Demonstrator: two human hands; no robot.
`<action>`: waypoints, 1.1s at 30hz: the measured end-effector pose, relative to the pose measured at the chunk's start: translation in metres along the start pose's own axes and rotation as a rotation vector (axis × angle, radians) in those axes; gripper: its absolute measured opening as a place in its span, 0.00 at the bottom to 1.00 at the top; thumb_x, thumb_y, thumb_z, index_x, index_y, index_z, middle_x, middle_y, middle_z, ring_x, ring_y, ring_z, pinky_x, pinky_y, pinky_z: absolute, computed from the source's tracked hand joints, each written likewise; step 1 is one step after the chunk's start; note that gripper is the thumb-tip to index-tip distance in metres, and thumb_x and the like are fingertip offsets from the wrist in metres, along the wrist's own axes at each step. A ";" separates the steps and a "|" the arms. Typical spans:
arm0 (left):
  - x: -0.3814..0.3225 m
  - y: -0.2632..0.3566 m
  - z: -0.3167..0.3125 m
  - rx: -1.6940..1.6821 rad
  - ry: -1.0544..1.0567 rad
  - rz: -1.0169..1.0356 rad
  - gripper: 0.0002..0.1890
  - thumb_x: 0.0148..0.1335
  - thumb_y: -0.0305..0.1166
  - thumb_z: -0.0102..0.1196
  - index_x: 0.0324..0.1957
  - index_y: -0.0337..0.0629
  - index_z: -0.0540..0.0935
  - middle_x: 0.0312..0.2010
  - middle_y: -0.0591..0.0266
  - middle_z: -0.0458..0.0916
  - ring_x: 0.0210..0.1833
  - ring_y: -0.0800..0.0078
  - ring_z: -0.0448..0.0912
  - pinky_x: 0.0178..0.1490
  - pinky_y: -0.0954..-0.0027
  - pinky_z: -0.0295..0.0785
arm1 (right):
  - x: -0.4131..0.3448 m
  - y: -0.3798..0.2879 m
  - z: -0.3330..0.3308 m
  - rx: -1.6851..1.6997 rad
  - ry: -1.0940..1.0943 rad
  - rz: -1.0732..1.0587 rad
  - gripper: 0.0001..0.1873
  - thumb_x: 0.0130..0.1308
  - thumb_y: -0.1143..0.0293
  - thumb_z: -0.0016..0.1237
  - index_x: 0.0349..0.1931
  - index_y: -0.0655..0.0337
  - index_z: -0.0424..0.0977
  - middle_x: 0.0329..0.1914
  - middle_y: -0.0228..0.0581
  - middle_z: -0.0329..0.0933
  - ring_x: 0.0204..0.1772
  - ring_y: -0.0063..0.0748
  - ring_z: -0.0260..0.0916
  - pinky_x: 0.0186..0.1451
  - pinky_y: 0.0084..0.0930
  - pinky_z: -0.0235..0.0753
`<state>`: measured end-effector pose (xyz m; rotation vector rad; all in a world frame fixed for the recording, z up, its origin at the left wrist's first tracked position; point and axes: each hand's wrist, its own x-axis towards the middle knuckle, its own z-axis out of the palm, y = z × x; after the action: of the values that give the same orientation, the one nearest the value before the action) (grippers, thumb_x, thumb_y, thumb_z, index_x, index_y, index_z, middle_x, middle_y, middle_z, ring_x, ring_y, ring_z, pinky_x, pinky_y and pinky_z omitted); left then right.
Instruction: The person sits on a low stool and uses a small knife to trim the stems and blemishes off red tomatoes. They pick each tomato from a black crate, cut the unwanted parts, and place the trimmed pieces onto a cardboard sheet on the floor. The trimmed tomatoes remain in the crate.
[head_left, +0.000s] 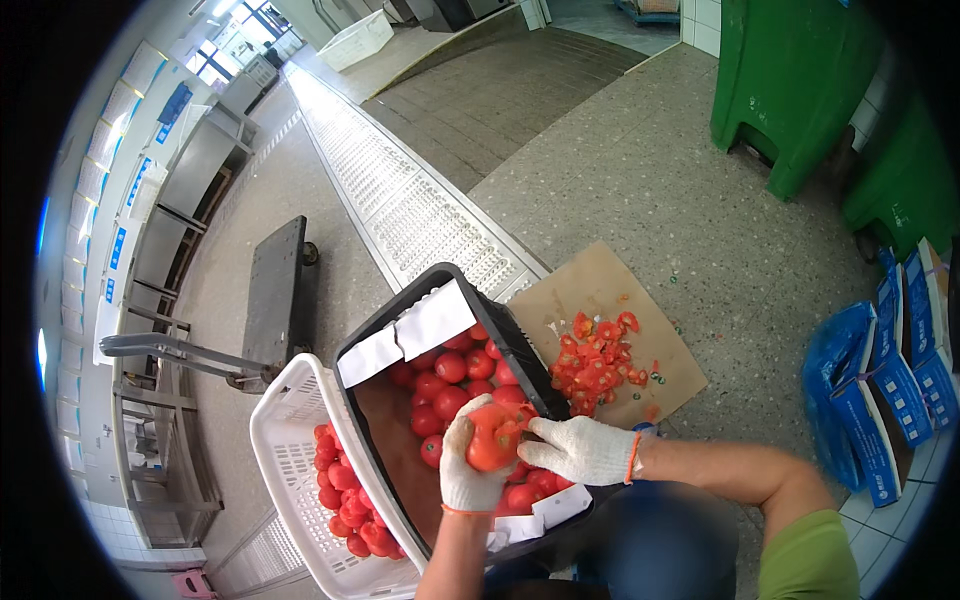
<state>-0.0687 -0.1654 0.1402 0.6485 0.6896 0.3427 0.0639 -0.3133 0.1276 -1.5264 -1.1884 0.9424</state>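
My left hand (469, 465), in a white knit glove, is closed around a tomato (491, 437) above a black crate. My gloved right hand (581, 450) touches the tomato's right side, its fingertips at a torn red piece; I cannot tell whether it has a blade. Many whole tomatoes (451, 367) lie in the black crate (365, 424), which has white paper flaps at its ends and a brown lining. To its left, a white perforated plastic basket (281, 427) holds more tomatoes (343, 476). Cut tomato pieces (596, 360) are heaped on a flat cardboard sheet (600, 274) to the right.
A metal drain grate (405, 202) runs away across the speckled floor. A dark platform trolley (274, 281) stands beyond the basket. Green bins (795, 82) stand at upper right, with folded blue cartons (874, 420) below them. Metal tables (199, 169) line the left wall.
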 end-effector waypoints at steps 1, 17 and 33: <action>0.001 -0.009 0.004 0.017 0.036 0.092 0.29 0.65 0.49 0.56 0.61 0.39 0.72 0.51 0.51 0.79 0.49 0.59 0.80 0.45 0.62 0.79 | 0.001 0.000 0.006 0.055 0.023 0.070 0.22 0.74 0.54 0.45 0.54 0.66 0.69 0.31 0.64 0.77 0.39 0.64 0.79 0.36 0.48 0.77; 0.023 -0.065 0.038 0.554 0.476 0.733 0.26 0.58 0.30 0.62 0.58 0.34 0.72 0.54 0.55 0.74 0.55 0.66 0.75 0.62 0.66 0.70 | 0.001 0.028 0.038 0.116 0.396 0.137 0.20 0.74 0.53 0.46 0.43 0.64 0.75 0.31 0.59 0.77 0.39 0.61 0.78 0.38 0.44 0.75; 0.021 -0.057 0.043 1.419 0.337 0.768 0.29 0.52 0.45 0.69 0.53 0.45 0.74 0.44 0.51 0.75 0.42 0.51 0.81 0.39 0.53 0.78 | 0.000 0.040 0.014 0.974 0.552 0.712 0.23 0.77 0.48 0.38 0.22 0.48 0.66 0.13 0.22 0.61 0.13 0.25 0.59 0.15 0.30 0.57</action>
<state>-0.0199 -0.2165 0.1182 2.2719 0.9410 0.6627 0.0603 -0.3132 0.0851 -1.2172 0.2705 1.1805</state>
